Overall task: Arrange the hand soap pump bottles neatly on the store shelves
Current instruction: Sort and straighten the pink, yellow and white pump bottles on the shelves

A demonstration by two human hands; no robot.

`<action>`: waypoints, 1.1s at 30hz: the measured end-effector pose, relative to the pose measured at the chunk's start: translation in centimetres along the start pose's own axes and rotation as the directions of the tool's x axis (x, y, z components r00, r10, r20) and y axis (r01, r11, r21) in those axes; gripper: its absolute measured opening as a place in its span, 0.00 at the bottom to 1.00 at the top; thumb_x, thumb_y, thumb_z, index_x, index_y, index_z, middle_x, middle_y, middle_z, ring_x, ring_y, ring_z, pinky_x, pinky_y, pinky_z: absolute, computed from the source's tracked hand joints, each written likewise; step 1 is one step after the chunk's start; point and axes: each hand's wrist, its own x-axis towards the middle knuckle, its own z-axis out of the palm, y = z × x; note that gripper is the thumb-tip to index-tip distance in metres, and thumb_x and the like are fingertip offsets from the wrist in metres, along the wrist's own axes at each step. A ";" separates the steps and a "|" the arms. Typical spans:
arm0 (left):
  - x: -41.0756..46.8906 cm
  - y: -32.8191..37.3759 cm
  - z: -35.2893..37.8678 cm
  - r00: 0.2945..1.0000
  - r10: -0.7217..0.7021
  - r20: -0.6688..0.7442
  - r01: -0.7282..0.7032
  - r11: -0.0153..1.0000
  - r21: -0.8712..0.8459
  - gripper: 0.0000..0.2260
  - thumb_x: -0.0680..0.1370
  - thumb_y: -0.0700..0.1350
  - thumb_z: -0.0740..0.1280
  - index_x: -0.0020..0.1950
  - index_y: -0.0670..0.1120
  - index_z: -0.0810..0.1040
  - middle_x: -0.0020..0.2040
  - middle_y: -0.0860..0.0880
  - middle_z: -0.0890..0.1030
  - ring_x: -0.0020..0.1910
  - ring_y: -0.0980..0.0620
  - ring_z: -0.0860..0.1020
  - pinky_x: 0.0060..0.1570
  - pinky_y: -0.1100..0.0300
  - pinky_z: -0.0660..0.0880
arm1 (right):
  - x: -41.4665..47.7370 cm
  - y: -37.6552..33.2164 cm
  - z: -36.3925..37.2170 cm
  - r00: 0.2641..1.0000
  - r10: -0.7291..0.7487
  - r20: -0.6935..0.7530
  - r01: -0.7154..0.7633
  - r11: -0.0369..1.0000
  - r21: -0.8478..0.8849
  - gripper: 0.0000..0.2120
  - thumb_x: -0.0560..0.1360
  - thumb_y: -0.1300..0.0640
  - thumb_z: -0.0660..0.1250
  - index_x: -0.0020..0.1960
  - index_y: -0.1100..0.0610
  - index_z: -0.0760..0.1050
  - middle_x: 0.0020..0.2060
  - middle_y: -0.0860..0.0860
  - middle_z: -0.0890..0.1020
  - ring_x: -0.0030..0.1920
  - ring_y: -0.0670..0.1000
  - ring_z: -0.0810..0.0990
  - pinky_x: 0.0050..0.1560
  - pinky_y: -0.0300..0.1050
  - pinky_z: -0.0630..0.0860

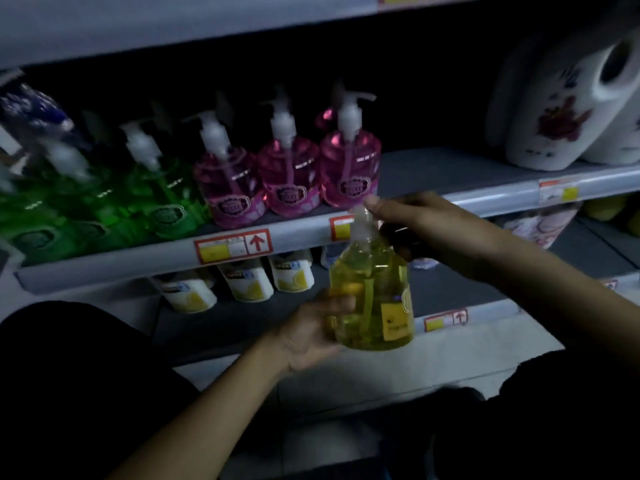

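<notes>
A yellow pump bottle (375,299) hangs upright in front of the middle shelf's edge (491,199). My left hand (311,334) grips its body from the lower left. My right hand (415,226) pinches the white pump head at the top. On the middle shelf stand three pink pump bottles (291,174) in a row, with several green pump bottles (104,202) to their left, blurred. The shelf surface to the right of the pink bottles is bare.
Large white refill jugs with a flower print (561,109) stand at the shelf's right end. White tubs with lemon labels (246,282) sit on the lower shelf. Price tags (232,247) line the shelf rails. My dark knees fill the bottom corners.
</notes>
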 end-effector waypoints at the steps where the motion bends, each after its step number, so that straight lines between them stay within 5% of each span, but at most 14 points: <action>1: -0.2 0.4 0.7 0.999 0.035 -0.037 -0.038 0.997 -0.073 0.32 0.52 0.50 0.84 0.55 0.44 0.83 0.54 0.42 0.83 0.50 0.43 0.82 0.45 0.51 0.80 | -0.5 -0.6 -0.6 0.999 -0.037 0.033 0.036 0.999 0.037 0.22 0.75 0.43 0.66 0.43 0.65 0.76 0.32 0.58 0.72 0.30 0.54 0.70 0.35 0.43 0.68; 3: -0.6 1.4 1.9 0.998 0.057 -0.028 -0.060 0.991 -0.121 0.37 0.55 0.57 0.82 0.60 0.42 0.79 0.54 0.39 0.79 0.43 0.40 0.79 0.34 0.56 0.74 | -1.0 -1.1 -1.1 0.989 -0.115 0.088 0.109 0.991 0.078 0.14 0.74 0.46 0.67 0.48 0.57 0.81 0.41 0.53 0.82 0.42 0.52 0.80 0.50 0.45 0.73; 7: -1.3 4.2 5.1 0.998 0.055 -0.011 -0.056 0.994 -0.098 0.42 0.65 0.68 0.70 0.67 0.39 0.72 0.59 0.35 0.71 0.36 0.45 0.75 0.30 0.62 0.69 | -1.6 -1.5 -0.9 0.951 -0.198 0.238 0.135 0.957 0.257 0.29 0.70 0.39 0.69 0.63 0.57 0.77 0.60 0.61 0.80 0.60 0.61 0.79 0.61 0.57 0.74; 9: -1.3 4.8 6.0 0.980 0.160 -0.117 -0.165 0.986 -0.036 0.40 0.63 0.65 0.73 0.65 0.40 0.75 0.58 0.37 0.77 0.38 0.46 0.77 0.29 0.63 0.71 | -1.8 -1.8 -0.7 0.957 -0.256 0.140 0.212 0.939 0.271 0.31 0.68 0.42 0.72 0.65 0.59 0.74 0.59 0.60 0.81 0.58 0.59 0.80 0.57 0.53 0.77; 13: -0.7 4.5 7.5 0.845 0.468 -0.258 -0.349 0.849 0.397 0.19 0.68 0.48 0.73 0.58 0.49 0.76 0.46 0.51 0.83 0.40 0.56 0.79 0.30 0.66 0.70 | -1.9 -2.2 -0.3 0.948 -0.279 -0.155 0.301 0.942 0.147 0.24 0.66 0.49 0.74 0.59 0.56 0.75 0.50 0.51 0.85 0.51 0.48 0.84 0.50 0.42 0.79; 17: -0.8 4.8 8.2 0.837 0.486 -0.252 -0.389 0.852 0.350 0.18 0.69 0.47 0.69 0.59 0.48 0.77 0.47 0.50 0.83 0.40 0.57 0.80 0.30 0.66 0.71 | -3.0 -3.6 -1.1 0.952 -0.302 -0.046 0.305 0.939 0.160 0.20 0.70 0.56 0.74 0.60 0.51 0.74 0.51 0.47 0.85 0.52 0.44 0.83 0.48 0.37 0.78; 19: -0.8 5.6 8.5 0.833 0.512 -0.209 -0.387 0.810 0.441 0.24 0.68 0.46 0.71 0.64 0.49 0.75 0.52 0.51 0.84 0.48 0.54 0.82 0.38 0.64 0.76 | -4.0 -4.5 -1.8 0.946 -0.325 -0.011 0.321 0.930 0.176 0.26 0.67 0.61 0.75 0.62 0.48 0.71 0.52 0.46 0.84 0.52 0.43 0.82 0.48 0.35 0.77; 23: -0.9 10.1 12.2 0.833 0.510 0.215 -0.515 0.573 0.637 0.32 0.71 0.37 0.72 0.71 0.56 0.67 0.67 0.48 0.76 0.66 0.46 0.75 0.61 0.47 0.75 | -5.9 -7.0 -3.1 0.806 -0.555 -0.205 0.556 0.829 -0.061 0.31 0.62 0.58 0.80 0.60 0.43 0.72 0.53 0.47 0.84 0.53 0.44 0.82 0.51 0.37 0.77; 25: -1.3 13.8 14.8 0.804 0.507 0.312 -0.527 0.363 0.768 0.28 0.70 0.47 0.75 0.64 0.69 0.71 0.67 0.59 0.75 0.65 0.57 0.75 0.59 0.60 0.75 | -6.6 -9.1 -4.3 0.654 -0.673 -0.345 0.649 0.734 -0.200 0.32 0.60 0.55 0.82 0.59 0.41 0.73 0.53 0.45 0.83 0.54 0.43 0.82 0.52 0.37 0.78; 27: -1.5 17.8 17.4 0.673 0.670 0.313 -0.306 -0.132 0.943 0.25 0.68 0.63 0.71 0.62 0.75 0.68 0.63 0.71 0.71 0.59 0.71 0.71 0.55 0.71 0.70 | -6.8 -11.3 -6.1 0.522 -0.739 -0.426 0.694 0.658 -0.291 0.33 0.58 0.50 0.81 0.60 0.41 0.73 0.53 0.43 0.83 0.54 0.44 0.82 0.51 0.39 0.79; 28: -1.4 19.7 18.3 0.572 0.740 0.354 -0.112 -0.357 0.927 0.24 0.69 0.64 0.67 0.64 0.71 0.68 0.61 0.69 0.71 0.58 0.70 0.70 0.55 0.69 0.69 | -6.6 -12.5 -7.1 0.462 -0.761 -0.455 0.686 0.632 -0.361 0.34 0.57 0.48 0.80 0.60 0.42 0.72 0.52 0.42 0.83 0.52 0.43 0.83 0.50 0.39 0.79; 29: -1.0 21.7 19.1 0.464 0.791 0.399 0.065 -0.479 0.875 0.23 0.71 0.62 0.64 0.66 0.65 0.70 0.60 0.64 0.72 0.58 0.65 0.69 0.56 0.64 0.68 | -6.3 -13.7 -8.3 0.410 -0.777 -0.477 0.667 0.613 -0.424 0.34 0.57 0.46 0.80 0.59 0.43 0.71 0.51 0.42 0.83 0.51 0.42 0.83 0.49 0.37 0.79; 31: 0.7 25.1 20.0 0.308 0.830 0.466 0.317 -0.551 0.772 0.20 0.76 0.56 0.63 0.68 0.55 0.71 0.58 0.52 0.75 0.60 0.51 0.67 0.54 0.57 0.66 | -5.0 -15.9 -10.8 0.357 -0.786 -0.505 0.616 0.605 -0.505 0.33 0.58 0.47 0.81 0.58 0.45 0.70 0.47 0.42 0.82 0.48 0.41 0.82 0.47 0.38 0.80; 33: 3.0 27.4 19.9 0.326 0.798 0.507 0.481 -0.601 0.638 0.21 0.77 0.55 0.62 0.70 0.51 0.70 0.59 0.45 0.77 0.61 0.43 0.67 0.55 0.51 0.67 | -3.1 -17.7 -13.1 0.349 -0.788 -0.508 0.543 0.612 -0.575 0.33 0.60 0.50 0.80 0.60 0.47 0.69 0.47 0.43 0.81 0.47 0.42 0.82 0.49 0.44 0.81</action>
